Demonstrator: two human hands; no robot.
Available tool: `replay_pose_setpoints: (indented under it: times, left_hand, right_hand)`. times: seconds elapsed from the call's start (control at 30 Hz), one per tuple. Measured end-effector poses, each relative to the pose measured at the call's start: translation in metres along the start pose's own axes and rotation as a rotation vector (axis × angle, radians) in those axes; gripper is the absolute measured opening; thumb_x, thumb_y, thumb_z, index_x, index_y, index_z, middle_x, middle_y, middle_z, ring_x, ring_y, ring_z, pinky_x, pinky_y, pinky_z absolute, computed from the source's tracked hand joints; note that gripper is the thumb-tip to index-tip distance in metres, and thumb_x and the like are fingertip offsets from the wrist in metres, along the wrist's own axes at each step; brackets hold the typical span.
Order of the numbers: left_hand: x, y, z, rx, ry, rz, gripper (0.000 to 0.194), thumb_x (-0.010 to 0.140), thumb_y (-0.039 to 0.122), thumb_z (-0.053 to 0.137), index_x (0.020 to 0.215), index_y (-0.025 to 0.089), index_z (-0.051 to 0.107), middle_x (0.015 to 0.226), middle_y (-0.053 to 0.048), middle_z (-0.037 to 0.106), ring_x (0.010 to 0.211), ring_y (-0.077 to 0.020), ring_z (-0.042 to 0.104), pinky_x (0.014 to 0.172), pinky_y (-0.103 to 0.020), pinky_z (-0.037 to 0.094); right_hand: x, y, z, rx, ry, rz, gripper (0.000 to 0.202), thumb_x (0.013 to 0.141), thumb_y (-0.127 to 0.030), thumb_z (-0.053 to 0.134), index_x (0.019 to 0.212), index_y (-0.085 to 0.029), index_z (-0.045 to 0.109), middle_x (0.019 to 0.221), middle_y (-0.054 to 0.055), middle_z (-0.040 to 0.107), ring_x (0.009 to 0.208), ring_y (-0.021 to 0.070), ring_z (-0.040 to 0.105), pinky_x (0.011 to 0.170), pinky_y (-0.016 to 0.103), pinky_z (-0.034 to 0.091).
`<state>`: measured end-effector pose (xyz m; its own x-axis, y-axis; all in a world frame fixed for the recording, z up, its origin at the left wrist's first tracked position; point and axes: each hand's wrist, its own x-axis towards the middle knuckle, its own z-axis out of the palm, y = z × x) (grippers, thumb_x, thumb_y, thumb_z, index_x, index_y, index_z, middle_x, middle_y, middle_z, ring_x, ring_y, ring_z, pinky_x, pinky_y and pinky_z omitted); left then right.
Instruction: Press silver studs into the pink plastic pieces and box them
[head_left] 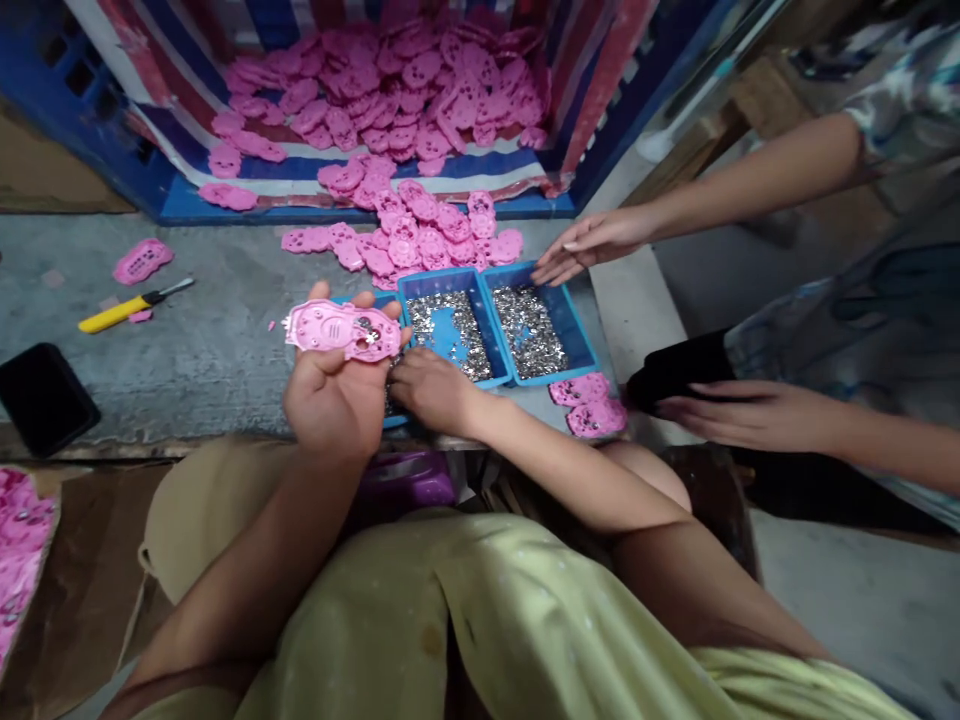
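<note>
My left hand (337,390), palm up, holds a pink plastic shell (341,331) whose moulded inner side faces up, with small metal parts near its right end. Beside it my right hand (431,390) reaches into the leftmost blue tray (395,421), its fingertips low and partly hidden, so what they touch cannot be made out. Two more blue trays, a middle one (487,345) and a right one (581,345), hold many small silvery metal pieces. Just behind the trays lies a pile of pink shells (431,235).
A large blue crate (360,212) with a striped liner holds many pink shells. On the left are a yellow-handled screwdriver (116,315) and a black phone-like object (46,398). At the right, another person's hand (592,240) touches or hovers at the right tray.
</note>
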<state>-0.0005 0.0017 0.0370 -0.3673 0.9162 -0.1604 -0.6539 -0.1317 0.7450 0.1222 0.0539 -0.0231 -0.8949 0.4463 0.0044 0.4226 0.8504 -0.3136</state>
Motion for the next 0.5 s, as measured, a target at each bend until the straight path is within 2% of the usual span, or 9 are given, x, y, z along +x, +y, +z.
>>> replay_pose_setpoints:
  times: [0.07,0.13,0.27,0.4,0.5]
  left_hand:
    - [0.0,0.001,0.0,0.021,0.002,-0.006,0.043,0.073,0.015,0.053,0.111,0.03,0.065,0.107,-0.003,0.074,0.109,-0.0269,0.071,0.09,-0.041,0.061]
    - [-0.001,0.002,0.0,0.021,0.004,-0.015,0.043,0.072,0.016,0.053,0.111,0.028,0.066,0.105,-0.003,0.074,0.106,-0.0268,0.072,0.088,-0.041,0.061]
    - [-0.003,0.004,0.001,-0.001,-0.032,-0.031,0.043,0.07,0.015,0.056,0.109,0.028,0.067,0.103,-0.003,0.075,0.104,-0.0269,0.073,0.087,-0.042,0.062]
    - [-0.004,0.007,0.001,0.027,-0.092,-0.036,0.038,0.072,0.015,0.059,0.106,0.029,0.069,0.107,-0.002,0.074,0.109,-0.0276,0.071,0.092,-0.043,0.061]
    - [-0.004,0.006,0.002,0.023,-0.101,-0.038,0.038,0.074,0.015,0.056,0.107,0.029,0.07,0.106,-0.002,0.074,0.108,-0.0275,0.072,0.088,-0.042,0.063]
  right_hand:
    - [0.007,-0.006,-0.004,-0.083,-0.115,-0.037,0.029,0.104,-0.013,0.047,0.101,-0.01,0.076,0.102,0.015,0.074,0.105,0.0274,0.061,0.104,0.04,0.038]
    - [0.008,-0.009,-0.011,-0.129,-0.157,-0.014,0.026,0.101,-0.011,0.051,0.102,-0.008,0.077,0.103,0.015,0.075,0.105,0.0282,0.064,0.102,0.04,0.038]
    - [0.002,-0.006,-0.017,-0.215,-0.163,0.068,0.024,0.099,-0.008,0.053,0.101,-0.009,0.077,0.1,0.016,0.076,0.101,0.0289,0.067,0.096,0.04,0.041]
    - [0.005,-0.006,-0.012,-0.258,-0.118,0.058,0.027,0.099,-0.009,0.051,0.097,-0.011,0.078,0.1,0.015,0.077,0.098,0.0277,0.068,0.094,0.041,0.041]
    - [0.014,-0.005,-0.007,-0.258,-0.154,0.066,0.027,0.098,-0.007,0.051,0.094,-0.011,0.078,0.095,0.014,0.078,0.091,0.0258,0.068,0.094,0.041,0.041]
